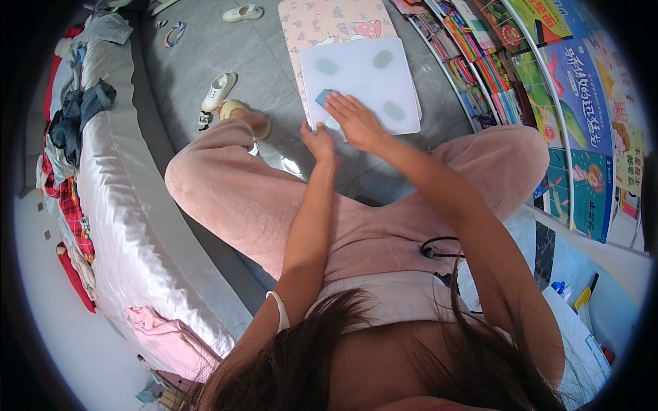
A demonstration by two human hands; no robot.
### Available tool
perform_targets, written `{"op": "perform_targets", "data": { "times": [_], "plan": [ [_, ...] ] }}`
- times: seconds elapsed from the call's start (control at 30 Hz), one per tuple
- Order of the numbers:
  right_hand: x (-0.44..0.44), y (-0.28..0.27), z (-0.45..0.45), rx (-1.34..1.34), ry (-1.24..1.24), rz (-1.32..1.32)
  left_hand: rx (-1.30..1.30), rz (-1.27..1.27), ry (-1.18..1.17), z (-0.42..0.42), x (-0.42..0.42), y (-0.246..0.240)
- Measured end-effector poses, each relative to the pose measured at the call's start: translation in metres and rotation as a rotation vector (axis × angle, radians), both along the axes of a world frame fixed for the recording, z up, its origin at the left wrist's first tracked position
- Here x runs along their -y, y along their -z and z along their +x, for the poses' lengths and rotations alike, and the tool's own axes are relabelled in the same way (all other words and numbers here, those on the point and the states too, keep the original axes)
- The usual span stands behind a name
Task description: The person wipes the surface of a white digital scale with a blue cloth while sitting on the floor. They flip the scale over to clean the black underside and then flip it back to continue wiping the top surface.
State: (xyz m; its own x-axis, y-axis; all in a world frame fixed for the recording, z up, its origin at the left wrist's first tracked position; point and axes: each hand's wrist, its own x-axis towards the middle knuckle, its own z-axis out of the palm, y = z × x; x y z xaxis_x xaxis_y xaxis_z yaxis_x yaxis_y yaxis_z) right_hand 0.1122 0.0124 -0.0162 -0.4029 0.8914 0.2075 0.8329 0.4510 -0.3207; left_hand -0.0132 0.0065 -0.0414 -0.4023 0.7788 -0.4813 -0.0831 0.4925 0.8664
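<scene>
A white square panel (354, 67) with rounded corners and greyish oval patches lies before me. Under my right hand (354, 120) is a folded blue cloth or sponge (324, 96), pressed against the panel's surface. The fingers of that hand are laid out flat and partly hide the blue piece. My left hand (320, 143) holds the panel's near left corner, its thumb towards the top face. Beneath and beyond the panel is a pink board or mat (329, 20) printed with cartoon figures.
Grey floor tiles (190, 67) bear a white shoe (220, 91), another white shoe (243, 13) and a braided ring (175, 34). Curving along the right is a wire rack (558, 108) of picture books. To the left stands a satin-covered bed or couch (118, 205) with clothes (72, 118) on it.
</scene>
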Motion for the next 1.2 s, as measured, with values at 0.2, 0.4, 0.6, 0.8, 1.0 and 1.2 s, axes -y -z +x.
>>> {"op": "perform_targets", "data": {
  "times": [0.2, 0.4, 0.6, 0.8, 1.0, 1.2],
  "plan": [
    [-0.038, 0.012, 0.072, 0.134, 0.401, -0.046, -0.058, 0.005, -0.004, 0.002, -0.001, -0.001],
    [-0.047, 0.016, 0.076, 0.103, 0.575, 0.047, -0.084, -0.018, 0.011, 0.005, -0.002, -0.005],
    [-0.008, 0.012, 0.010, 0.024, 0.204, 0.022, -0.061, -0.020, -0.010, 0.004, -0.001, -0.003],
    [-0.045, 0.007, 0.038, 0.130, 0.277, -0.011, 0.014, -0.013, -0.021, -0.003, -0.002, 0.009],
    [-0.079, 0.007, 0.094, 0.178, 0.605, -0.173, 0.036, -0.022, -0.022, -0.001, -0.002, -0.001],
    [-0.070, 0.012, 0.108, 0.161, 0.484, -0.064, 0.046, -0.018, -0.022, 0.004, -0.001, -0.006]
  ]
}}
